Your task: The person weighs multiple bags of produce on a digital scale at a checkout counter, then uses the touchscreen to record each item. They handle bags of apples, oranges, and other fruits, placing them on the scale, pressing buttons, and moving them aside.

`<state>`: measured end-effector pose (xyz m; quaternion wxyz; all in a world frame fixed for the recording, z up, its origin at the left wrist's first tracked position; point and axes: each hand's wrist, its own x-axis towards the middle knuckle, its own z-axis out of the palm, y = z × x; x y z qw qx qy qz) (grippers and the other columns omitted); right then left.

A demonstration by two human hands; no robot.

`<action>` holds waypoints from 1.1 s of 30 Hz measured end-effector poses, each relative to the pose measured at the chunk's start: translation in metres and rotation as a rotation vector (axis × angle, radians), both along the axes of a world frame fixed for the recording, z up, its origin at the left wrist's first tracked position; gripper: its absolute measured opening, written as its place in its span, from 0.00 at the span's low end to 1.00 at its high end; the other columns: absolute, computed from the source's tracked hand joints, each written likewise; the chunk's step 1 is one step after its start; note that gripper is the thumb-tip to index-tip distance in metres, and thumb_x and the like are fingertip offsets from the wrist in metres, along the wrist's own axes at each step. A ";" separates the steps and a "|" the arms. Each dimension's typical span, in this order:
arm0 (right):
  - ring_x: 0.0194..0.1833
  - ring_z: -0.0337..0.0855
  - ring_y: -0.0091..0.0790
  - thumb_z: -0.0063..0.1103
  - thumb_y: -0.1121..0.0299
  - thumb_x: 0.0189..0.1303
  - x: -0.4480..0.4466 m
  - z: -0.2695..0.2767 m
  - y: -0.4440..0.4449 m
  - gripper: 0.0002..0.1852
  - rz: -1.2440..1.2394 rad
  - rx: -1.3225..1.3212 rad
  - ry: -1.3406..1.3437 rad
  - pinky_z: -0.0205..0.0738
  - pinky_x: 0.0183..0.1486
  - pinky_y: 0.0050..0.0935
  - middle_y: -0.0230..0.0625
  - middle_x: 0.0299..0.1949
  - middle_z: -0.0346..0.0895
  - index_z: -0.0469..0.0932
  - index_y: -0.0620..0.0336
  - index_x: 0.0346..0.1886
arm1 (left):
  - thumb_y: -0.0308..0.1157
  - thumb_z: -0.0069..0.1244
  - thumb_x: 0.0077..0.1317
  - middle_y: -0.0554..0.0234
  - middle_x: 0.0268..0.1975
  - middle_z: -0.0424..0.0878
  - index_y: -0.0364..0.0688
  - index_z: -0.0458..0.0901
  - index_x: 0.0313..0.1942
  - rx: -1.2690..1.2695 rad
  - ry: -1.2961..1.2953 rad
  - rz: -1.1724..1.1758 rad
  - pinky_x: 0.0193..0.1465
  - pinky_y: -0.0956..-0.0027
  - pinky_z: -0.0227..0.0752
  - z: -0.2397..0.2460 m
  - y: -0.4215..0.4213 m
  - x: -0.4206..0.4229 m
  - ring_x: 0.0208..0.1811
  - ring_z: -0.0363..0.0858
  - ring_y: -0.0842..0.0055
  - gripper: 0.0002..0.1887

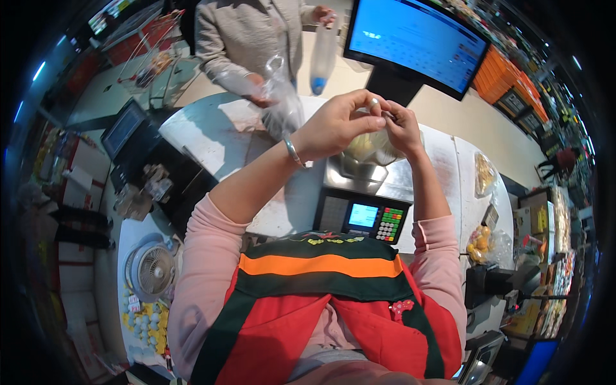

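Note:
A clear plastic bag of yellowish-green produce [364, 147] rests on the metal plate of a counter scale [365, 179]. Above it, my left hand [337, 122] and my right hand [403, 126] meet, fingertips pinched together at what seems to be the top of the bag; the fingers partly hide it. Below the plate, the scale's small display and keypad [386, 224] face me. Across the counter, a person in a light jacket [250, 33] holds a clear plastic bag [284, 103] in one hand and a hanging bag with something blue in it [321, 57] in the other.
A large monitor [418, 38] stands beyond the white counter [216, 139]. A dark screen [126, 129] is at the left, above a white fan [153, 267] and egg trays [153, 325]. Bagged goods [485, 174] and bagged orange fruit [481, 244] lie at the right.

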<state>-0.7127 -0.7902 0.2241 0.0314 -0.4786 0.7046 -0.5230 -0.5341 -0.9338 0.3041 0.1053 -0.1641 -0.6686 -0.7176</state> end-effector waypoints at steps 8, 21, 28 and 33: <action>0.26 0.78 0.43 0.64 0.69 0.47 0.001 -0.090 0.087 0.09 -0.190 0.132 0.514 0.70 0.29 0.37 0.39 0.24 0.74 0.76 0.53 0.34 | 0.27 0.52 0.62 0.63 0.52 0.75 0.36 0.74 0.51 -0.353 -0.137 -0.143 0.60 0.72 0.63 -0.073 0.039 -0.025 0.53 0.71 0.81 0.16; 0.51 0.80 0.41 0.63 0.66 0.53 -0.013 -0.092 0.131 0.11 -0.027 0.166 -0.007 0.68 0.59 0.39 0.40 0.44 0.82 0.82 0.59 0.39 | 0.26 0.52 0.63 0.65 0.55 0.77 0.38 0.75 0.39 -0.038 -0.537 0.025 0.50 0.77 0.69 -0.179 0.014 0.011 0.41 0.73 0.87 0.05; 0.57 0.75 0.45 0.59 0.69 0.58 -0.113 0.007 0.093 0.15 -0.564 -0.171 0.501 0.66 0.60 0.38 0.45 0.53 0.77 0.78 0.60 0.49 | 0.26 0.52 0.63 0.56 0.62 0.73 0.38 0.69 0.28 -0.133 -0.397 0.115 0.53 0.72 0.70 -0.203 0.022 0.028 0.47 0.74 0.82 0.08; 0.70 0.53 0.51 0.62 0.55 0.58 -0.143 0.052 0.045 0.29 -0.711 0.058 0.860 0.48 0.69 0.48 0.43 0.68 0.58 0.68 0.47 0.63 | 0.27 0.53 0.62 0.55 0.61 0.72 0.37 0.72 0.39 -0.149 -0.370 0.141 0.59 0.68 0.68 -0.210 0.019 0.035 0.52 0.75 0.75 0.09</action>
